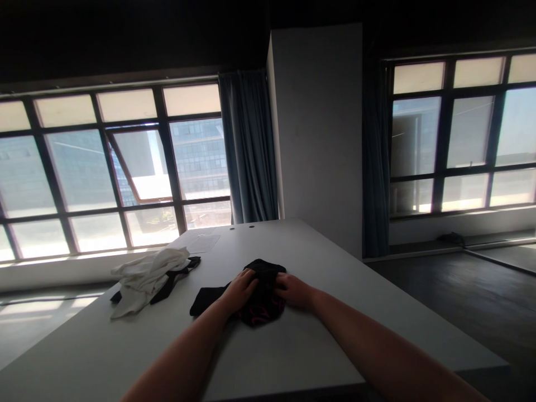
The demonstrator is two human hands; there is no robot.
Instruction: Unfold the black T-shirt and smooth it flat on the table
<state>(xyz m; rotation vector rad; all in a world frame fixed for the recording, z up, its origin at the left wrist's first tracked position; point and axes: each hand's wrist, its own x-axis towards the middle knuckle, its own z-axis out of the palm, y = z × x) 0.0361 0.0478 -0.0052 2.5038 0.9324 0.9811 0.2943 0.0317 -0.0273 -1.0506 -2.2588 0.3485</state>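
Note:
A crumpled black garment (263,304) with a pink pattern on its lower part lies on the white table (318,346); its exact kind is hard to make out. From the left side, my left hand (242,287) is closed on its upper part, with a dark flap of cloth spreading out beneath the wrist. Across from it, my right hand (295,291) grips the right edge with curled fingers, the fingertips partly lost in the dark fabric.
To the left, a heap of white cloth (153,273) lies with black cloth (170,286) under it. A paper sheet (204,243) rests near the far left edge. Beyond the table stand a grey pillar (317,139) and a blue curtain (250,151).

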